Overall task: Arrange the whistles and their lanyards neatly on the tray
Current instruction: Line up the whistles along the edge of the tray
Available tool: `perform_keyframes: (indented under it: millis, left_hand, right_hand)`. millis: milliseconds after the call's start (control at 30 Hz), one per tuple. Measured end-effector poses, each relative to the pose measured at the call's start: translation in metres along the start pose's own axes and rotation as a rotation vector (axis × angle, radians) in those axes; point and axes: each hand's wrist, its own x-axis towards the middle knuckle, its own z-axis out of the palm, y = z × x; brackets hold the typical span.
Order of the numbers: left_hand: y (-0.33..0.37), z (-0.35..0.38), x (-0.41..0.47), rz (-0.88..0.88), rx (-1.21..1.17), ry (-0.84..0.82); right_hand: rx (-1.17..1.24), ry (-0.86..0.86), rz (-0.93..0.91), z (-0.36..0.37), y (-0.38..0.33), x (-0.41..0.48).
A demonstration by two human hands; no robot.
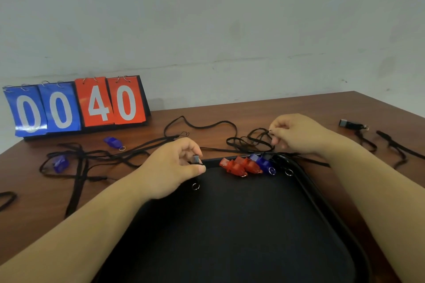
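Black tray [230, 236] is lying closest, whistles [247, 165] lining its far rim; left hand [174, 167] is pinching a black whistle [196, 159] over the rim's left end, right hand [296, 133] pinching a lanyard [250, 142] just beyond.

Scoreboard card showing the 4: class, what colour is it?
The card is orange-red with a white digit; the head view shows it best.

**Plain room with sports gear**

A scuffed pale wall [230, 18] is filling the upper frame, a wood-grain table [264, 110] is spreading below it, and a flip scoreboard [78, 105] at left and whistles [233, 166] at centre are suggesting a sports equipment room.
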Motion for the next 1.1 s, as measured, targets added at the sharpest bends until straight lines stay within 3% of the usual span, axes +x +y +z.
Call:
perform_keyframes:
  millis: [267, 500, 633, 900, 1100]
  left_hand:
    - [0.000, 0.000, 0.001, -0.002, 0.012, 0.010]
    - [-0.002, 0.000, 0.003, -0.006, 0.041, 0.052]
    - [-0.003, 0.000, 0.003, 0.000, 0.064, 0.047]
    - [-0.003, 0.002, 0.002, 0.034, 0.148, 0.007]
    - [0.000, 0.002, 0.002, 0.038, 0.156, -0.003]
  right_hand:
    - [0.255, -0.019, -0.042, 0.005, 0.003, 0.001]
    - [-0.044, 0.096, 0.023, -0.001, -0.001, 0.006]
    - [-0.007, 0.033, -0.016, 0.006, 0.002, 0.003]
    - [0.316, -0.053, -0.062, 0.012, -0.006, 0.001]
    - [0.274, -0.200, -0.100, 0.011, -0.005, -0.001]
